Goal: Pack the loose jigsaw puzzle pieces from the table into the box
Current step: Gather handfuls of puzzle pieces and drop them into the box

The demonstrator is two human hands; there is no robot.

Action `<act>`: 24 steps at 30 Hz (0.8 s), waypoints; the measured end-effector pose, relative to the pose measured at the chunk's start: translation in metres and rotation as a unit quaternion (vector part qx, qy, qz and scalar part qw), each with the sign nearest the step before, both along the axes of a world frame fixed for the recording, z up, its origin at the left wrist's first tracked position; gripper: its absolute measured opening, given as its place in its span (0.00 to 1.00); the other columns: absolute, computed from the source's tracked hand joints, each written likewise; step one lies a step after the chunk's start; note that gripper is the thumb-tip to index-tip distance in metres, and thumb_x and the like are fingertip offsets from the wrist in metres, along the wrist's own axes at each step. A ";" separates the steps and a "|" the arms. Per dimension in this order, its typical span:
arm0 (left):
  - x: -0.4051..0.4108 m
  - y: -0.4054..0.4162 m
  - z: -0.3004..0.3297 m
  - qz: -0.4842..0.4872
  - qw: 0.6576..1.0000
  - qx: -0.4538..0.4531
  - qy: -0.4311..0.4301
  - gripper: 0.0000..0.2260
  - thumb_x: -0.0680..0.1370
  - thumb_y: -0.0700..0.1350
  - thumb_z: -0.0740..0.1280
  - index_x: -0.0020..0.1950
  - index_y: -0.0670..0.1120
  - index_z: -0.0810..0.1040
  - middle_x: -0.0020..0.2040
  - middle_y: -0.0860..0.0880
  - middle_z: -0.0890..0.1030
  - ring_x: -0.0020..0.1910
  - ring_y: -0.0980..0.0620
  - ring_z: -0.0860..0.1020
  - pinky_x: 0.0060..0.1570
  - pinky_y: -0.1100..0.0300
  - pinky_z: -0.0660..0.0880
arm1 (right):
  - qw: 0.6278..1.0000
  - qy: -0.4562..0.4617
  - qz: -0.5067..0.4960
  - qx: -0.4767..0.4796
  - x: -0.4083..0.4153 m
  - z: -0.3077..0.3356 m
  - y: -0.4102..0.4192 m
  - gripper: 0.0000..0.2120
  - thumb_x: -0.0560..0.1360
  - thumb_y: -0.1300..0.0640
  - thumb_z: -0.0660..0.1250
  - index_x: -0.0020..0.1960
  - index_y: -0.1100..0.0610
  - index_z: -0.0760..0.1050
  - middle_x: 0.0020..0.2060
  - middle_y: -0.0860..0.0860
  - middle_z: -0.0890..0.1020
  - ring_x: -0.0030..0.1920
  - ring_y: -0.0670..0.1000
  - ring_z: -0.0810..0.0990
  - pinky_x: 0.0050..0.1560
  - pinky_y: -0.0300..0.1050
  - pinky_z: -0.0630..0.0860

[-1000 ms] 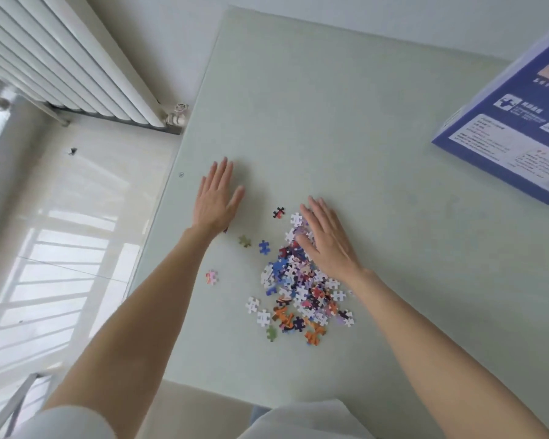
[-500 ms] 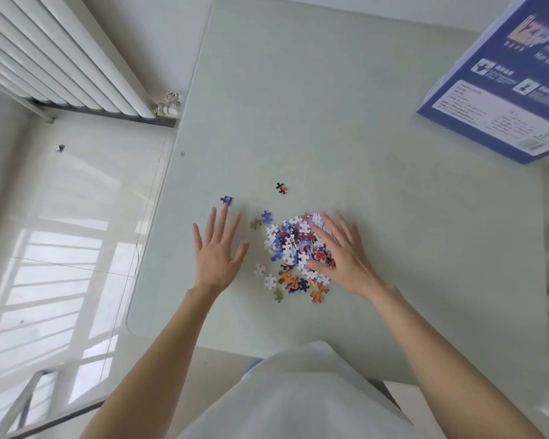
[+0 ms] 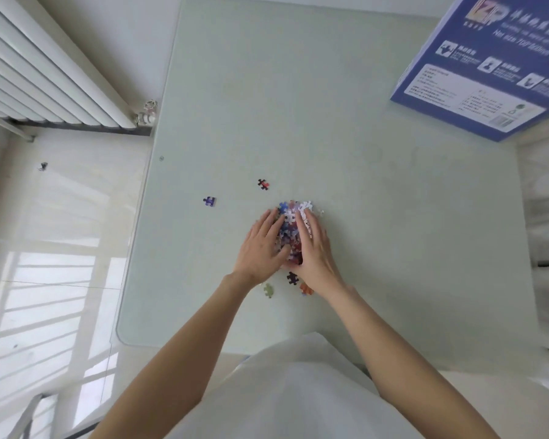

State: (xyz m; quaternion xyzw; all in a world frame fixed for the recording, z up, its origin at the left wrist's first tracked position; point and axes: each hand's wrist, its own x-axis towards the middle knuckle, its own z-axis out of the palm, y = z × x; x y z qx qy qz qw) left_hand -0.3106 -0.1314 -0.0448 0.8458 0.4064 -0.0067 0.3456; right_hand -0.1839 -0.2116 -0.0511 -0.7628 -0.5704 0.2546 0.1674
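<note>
Head view. Your left hand point(image 3: 260, 245) and right hand point(image 3: 314, 248) lie side by side on the pale green table point(image 3: 298, 106), pressed against opposite flanks of the pile of jigsaw puzzle pieces point(image 3: 290, 223). The fingers of both hands are extended and nearly straight, flat against the heap, so neither hand is clenched and neither grasps a piece; the pile is squeezed between the two palms, with its far end showing white and blue pieces beyond your fingertips.

Five loose pieces lie apart from the heap. A black-and-red piece point(image 3: 263, 184) sits on the table beyond the pile, and a purple piece point(image 3: 209, 201) lies further to the left. Nearer to you, a pale green piece point(image 3: 268, 290) lies just beside your left wrist, a dark purple piece point(image 3: 292, 278) lies between your wrists, and an orange piece point(image 3: 305, 289) touches the underside of your right wrist.

The blue puzzle box point(image 3: 488, 64) stands at the far right corner of the table, well apart from the pile. A white radiator point(image 3: 45, 74) is mounted at upper left, above the tiled floor point(image 3: 45, 248).
</note>
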 end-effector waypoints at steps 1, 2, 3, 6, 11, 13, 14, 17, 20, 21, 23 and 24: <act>-0.004 0.002 0.004 -0.012 1.000 0.000 -0.009 0.35 0.72 0.60 0.54 0.76 0.47 0.55 0.76 0.51 0.55 0.75 0.53 0.49 0.74 0.57 0.49 | 0.999 -0.033 0.000 -0.008 0.006 0.003 0.002 0.50 0.66 0.40 0.71 0.76 0.60 0.50 0.75 0.60 0.54 0.74 0.59 0.53 0.70 0.57 0.58; -0.007 0.003 0.007 -0.030 0.999 0.004 -0.008 0.36 0.71 0.59 0.58 0.76 0.47 0.55 0.75 0.51 0.57 0.74 0.52 0.53 0.73 0.56 0.54 | 0.998 -0.062 0.002 -0.024 0.011 0.007 0.004 0.52 0.64 0.36 0.69 0.76 0.58 0.49 0.75 0.60 0.54 0.74 0.59 0.53 0.69 0.57 0.58; -0.008 0.005 0.010 -0.051 0.999 0.013 0.004 0.37 0.70 0.57 0.63 0.76 0.47 0.55 0.75 0.51 0.59 0.73 0.51 0.55 0.72 0.54 0.57 | 0.996 -0.080 0.006 -0.048 0.015 0.010 0.007 0.54 0.62 0.33 0.68 0.76 0.57 0.48 0.75 0.59 0.53 0.74 0.60 0.53 0.68 0.57 0.58; -0.005 0.004 0.011 -0.091 0.993 0.052 0.045 0.40 0.71 0.52 0.70 0.76 0.46 0.52 0.73 0.50 0.61 0.70 0.49 0.58 0.69 0.54 0.62 | 0.987 -0.115 0.031 -0.105 0.022 0.016 0.017 0.59 0.60 0.32 0.71 0.77 0.54 0.43 0.75 0.55 0.53 0.72 0.59 0.55 0.66 0.56 0.60; 0.003 0.005 0.019 -0.070 0.996 0.003 0.061 0.42 0.70 0.49 0.74 0.76 0.46 0.52 0.69 0.48 0.63 0.67 0.49 0.61 0.65 0.59 0.64 | 0.981 -0.128 0.084 -0.118 0.023 0.025 0.034 0.51 0.62 0.39 0.75 0.74 0.54 0.52 0.64 0.55 0.65 0.60 0.55 0.65 0.58 0.49 0.69; 0.004 0.007 0.022 -0.059 0.996 -0.005 0.067 0.41 0.69 0.48 0.74 0.75 0.47 0.55 0.69 0.47 0.63 0.66 0.48 0.62 0.65 0.59 0.64 | 0.984 -0.097 0.081 -0.128 0.022 0.028 0.035 0.44 0.64 0.43 0.75 0.72 0.55 0.57 0.62 0.55 0.67 0.59 0.55 0.66 0.55 0.48 0.72; 0.004 0.008 0.023 -0.055 0.996 -0.006 0.069 0.40 0.68 0.48 0.75 0.74 0.47 0.57 0.68 0.47 0.64 0.66 0.48 0.62 0.65 0.60 0.63 | 0.985 -0.083 0.074 -0.129 0.021 0.030 0.034 0.41 0.65 0.46 0.75 0.71 0.55 0.59 0.61 0.55 0.67 0.59 0.55 0.67 0.53 0.47 0.73; 0.005 0.009 0.024 -0.047 0.996 -0.004 0.070 0.37 0.68 0.48 0.75 0.72 0.48 0.61 0.66 0.47 0.66 0.64 0.48 0.64 0.64 0.60 0.63 | 0.990 -0.050 0.048 -0.121 0.019 0.031 0.031 0.34 0.68 0.53 0.75 0.68 0.56 0.62 0.60 0.55 0.67 0.59 0.55 0.68 0.51 0.46 0.73; 0.007 0.011 0.023 -0.039 0.997 -0.009 0.069 0.34 0.68 0.47 0.75 0.70 0.48 0.64 0.64 0.47 0.68 0.62 0.48 0.66 0.62 0.60 0.65 | 0.992 -0.044 0.045 -0.109 0.017 0.031 0.029 0.30 0.69 0.56 0.74 0.66 0.57 0.64 0.58 0.55 0.68 0.57 0.55 0.69 0.52 0.47 0.74; 0.007 0.011 0.023 -0.037 0.997 -0.011 0.070 0.34 0.67 0.47 0.75 0.69 0.47 0.64 0.63 0.47 0.68 0.61 0.48 0.66 0.61 0.59 0.66 | 0.993 -0.037 0.045 -0.105 0.016 0.031 0.028 0.29 0.69 0.56 0.74 0.66 0.57 0.65 0.58 0.55 0.68 0.57 0.55 0.70 0.53 0.47 0.74; 0.007 0.012 0.022 -0.023 0.997 -0.020 0.065 0.33 0.67 0.47 0.75 0.68 0.48 0.65 0.61 0.47 0.69 0.60 0.47 0.67 0.60 0.59 0.65 | 0.995 -0.017 0.039 -0.092 0.016 0.030 0.027 0.27 0.70 0.57 0.73 0.65 0.57 0.66 0.58 0.55 0.71 0.57 0.54 0.72 0.55 0.47 0.73; 0.008 0.012 0.021 -0.012 0.998 -0.025 0.060 0.32 0.67 0.47 0.75 0.68 0.48 0.65 0.60 0.47 0.70 0.59 0.47 0.68 0.58 0.60 0.65 | 0.996 -0.004 0.032 -0.086 0.017 0.031 0.027 0.25 0.70 0.57 0.73 0.64 0.57 0.68 0.57 0.54 0.72 0.57 0.54 0.74 0.56 0.45 0.73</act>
